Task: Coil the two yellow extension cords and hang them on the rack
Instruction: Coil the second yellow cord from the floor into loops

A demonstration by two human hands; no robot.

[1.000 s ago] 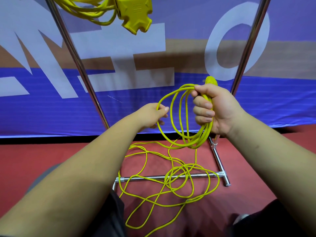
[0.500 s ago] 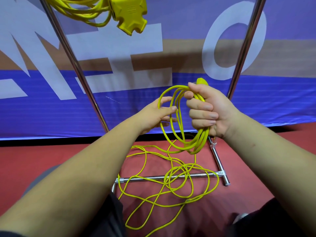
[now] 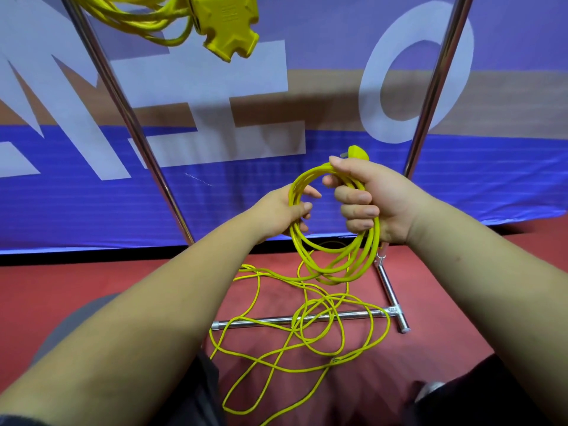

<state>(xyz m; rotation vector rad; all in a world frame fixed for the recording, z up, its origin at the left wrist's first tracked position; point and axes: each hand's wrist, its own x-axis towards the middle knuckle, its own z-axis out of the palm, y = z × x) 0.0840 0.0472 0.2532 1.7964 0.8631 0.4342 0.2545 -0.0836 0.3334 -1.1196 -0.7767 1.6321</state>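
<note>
Right hand: fist is closed round the coil, plug protruding above the thumb.
Left hand: fingers are curled round the coil's left side.
Loose cord: tangled on red floor, across rack base bar.
Second cord: hung at top, with socket block.

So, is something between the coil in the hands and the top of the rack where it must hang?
Nothing visible blocks the way up. The coil is held by both hands, but its loose cord lies over the rack's base bar.

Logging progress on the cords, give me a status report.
Right hand shut on coil; left hand gripping its left side. Slack cord lies tangled over rack base bar.
</note>
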